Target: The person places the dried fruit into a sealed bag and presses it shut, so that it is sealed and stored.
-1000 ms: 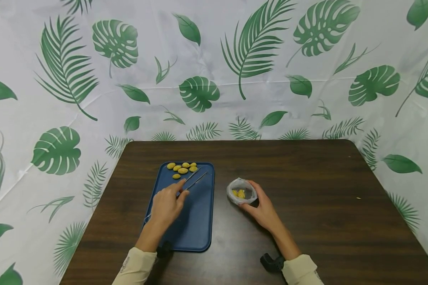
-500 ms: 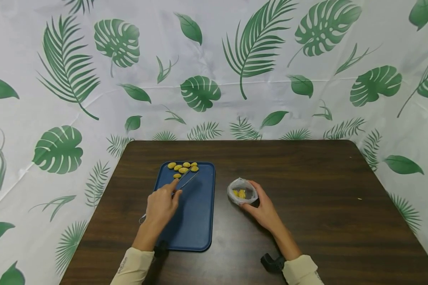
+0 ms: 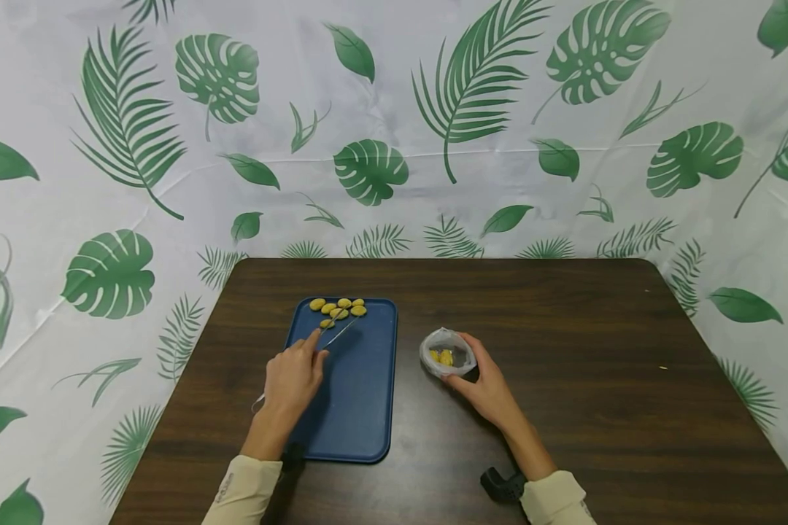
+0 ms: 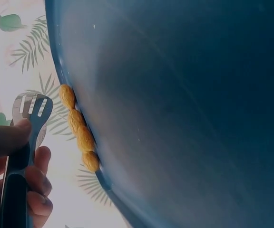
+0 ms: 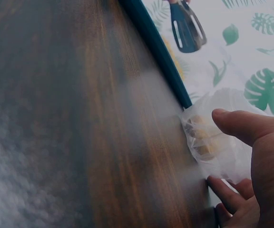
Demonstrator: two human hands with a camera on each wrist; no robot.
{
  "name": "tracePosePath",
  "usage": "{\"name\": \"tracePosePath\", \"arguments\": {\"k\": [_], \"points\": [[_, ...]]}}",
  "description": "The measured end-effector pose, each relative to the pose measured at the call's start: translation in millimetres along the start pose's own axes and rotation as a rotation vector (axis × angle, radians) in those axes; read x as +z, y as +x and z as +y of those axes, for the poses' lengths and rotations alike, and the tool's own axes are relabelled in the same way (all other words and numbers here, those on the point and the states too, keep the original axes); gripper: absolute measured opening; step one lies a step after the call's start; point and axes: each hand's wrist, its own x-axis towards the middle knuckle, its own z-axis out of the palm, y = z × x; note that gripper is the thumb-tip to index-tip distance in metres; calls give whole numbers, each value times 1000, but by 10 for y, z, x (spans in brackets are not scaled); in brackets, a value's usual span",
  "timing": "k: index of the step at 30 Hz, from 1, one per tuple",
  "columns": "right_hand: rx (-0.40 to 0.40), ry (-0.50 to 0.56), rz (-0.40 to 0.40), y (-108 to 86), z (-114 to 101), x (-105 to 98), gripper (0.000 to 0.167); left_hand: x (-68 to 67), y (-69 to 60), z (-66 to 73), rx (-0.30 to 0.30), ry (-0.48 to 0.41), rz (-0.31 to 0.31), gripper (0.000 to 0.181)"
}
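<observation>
My left hand (image 3: pixel 289 383) grips metal tongs (image 4: pixel 20 164), whose slotted ends stand apart in the left wrist view. In the head view the tong tips overlap the group of yellow, oval, nut-like pieces (image 3: pixel 318 304) at the far end of the blue tray (image 3: pixel 351 408). Nothing sits between the tips in the left wrist view; contact with a piece cannot be told. To the tray's right, my right hand (image 3: pixel 489 394) holds a round, open-mouthed translucent plastic bag (image 5: pixel 234 104) between thumb and fingers. A few yellow pieces (image 3: pixel 446 357) lie inside it.
The dark wooden table (image 3: pixel 565 350) extends right of the bag. A tiny pale scrap (image 3: pixel 662 367) lies on it. Behind the table hangs a white cloth (image 3: pixel 381 95) printed with green leaves. A black wrist mount (image 3: pixel 501 485) is by the right sleeve.
My left hand has moved left and slightly back toward me, bringing the tong tips from right of the yellow pieces to over them. The right hand and bag stay in place.
</observation>
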Motion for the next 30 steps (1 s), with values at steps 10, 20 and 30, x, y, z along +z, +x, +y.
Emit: {"name": "tracePosePath", "arguments": {"k": [10,20,30], "points": [[10,-2,-6,7,-15,-5,81,-12,15,-90,-32,-11,-22,41],[14,8,-5,7,-6,-6,79,-65,63,-177,-99,-39,-100,46],[10,5,-7,12,12,-3,78,-44,118,-277,-139,-53,-136,46]]}}
